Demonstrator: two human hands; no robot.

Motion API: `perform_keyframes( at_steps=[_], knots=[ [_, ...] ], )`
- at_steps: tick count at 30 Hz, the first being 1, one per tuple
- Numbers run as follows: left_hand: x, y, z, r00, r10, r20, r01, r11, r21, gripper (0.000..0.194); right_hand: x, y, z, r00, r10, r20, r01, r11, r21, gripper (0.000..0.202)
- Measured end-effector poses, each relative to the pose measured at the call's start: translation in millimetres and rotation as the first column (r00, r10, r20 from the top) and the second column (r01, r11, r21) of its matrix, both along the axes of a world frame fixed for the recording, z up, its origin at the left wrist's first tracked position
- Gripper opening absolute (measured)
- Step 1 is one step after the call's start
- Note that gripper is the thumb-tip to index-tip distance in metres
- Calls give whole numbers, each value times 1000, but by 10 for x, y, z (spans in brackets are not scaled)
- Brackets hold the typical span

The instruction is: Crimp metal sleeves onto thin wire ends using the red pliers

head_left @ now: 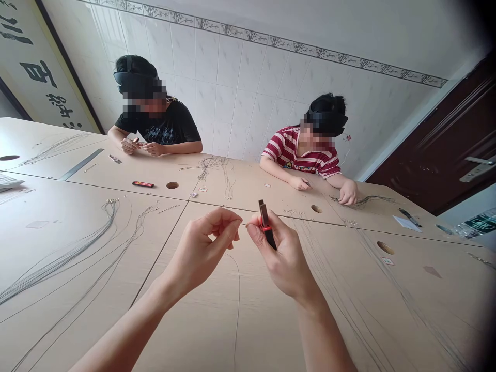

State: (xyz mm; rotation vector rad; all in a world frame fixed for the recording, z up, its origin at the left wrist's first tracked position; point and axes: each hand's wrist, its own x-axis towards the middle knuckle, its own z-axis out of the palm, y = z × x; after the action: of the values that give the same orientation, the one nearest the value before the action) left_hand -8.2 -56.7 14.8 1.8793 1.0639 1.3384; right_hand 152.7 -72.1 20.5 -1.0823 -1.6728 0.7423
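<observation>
In the middle of the head view, my left hand (205, 248) is closed in a pinch on the end of a thin grey cord (238, 289). The cord drops from behind the fingers and runs down over the table. Facing it, my right hand (281, 253) is closed around a small hand tool (266, 227) with a black handle, a red band and flat dark ends pointing up. Its thumb and finger also pinch a tiny bit at the cord's tip, too small to make out. Only a short gap separates the two hands' fingertips.
Bundles of thin cords lie on the table at left (96, 232) and right (329, 279). Farther back are a red-and-black cutter (143, 184), a steel ruler (81, 164) and round table holes (172, 185). Two people sit opposite, their hands on small items.
</observation>
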Motion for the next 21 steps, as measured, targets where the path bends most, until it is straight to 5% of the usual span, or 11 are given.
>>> perform_keyframes(
  at_steps=[10, 21],
  knots=[
    [2, -19, 18, 998, -57, 16, 55, 996, 70, 7, -9, -16, 3, 1000, 14, -24, -14, 999, -31, 22],
    [-6, -29, 36, 999, -34, -21, 33, 999, -27, 13, 0, -16, 8, 999, 35, -14, -35, 999, -21, 20]
  ],
)
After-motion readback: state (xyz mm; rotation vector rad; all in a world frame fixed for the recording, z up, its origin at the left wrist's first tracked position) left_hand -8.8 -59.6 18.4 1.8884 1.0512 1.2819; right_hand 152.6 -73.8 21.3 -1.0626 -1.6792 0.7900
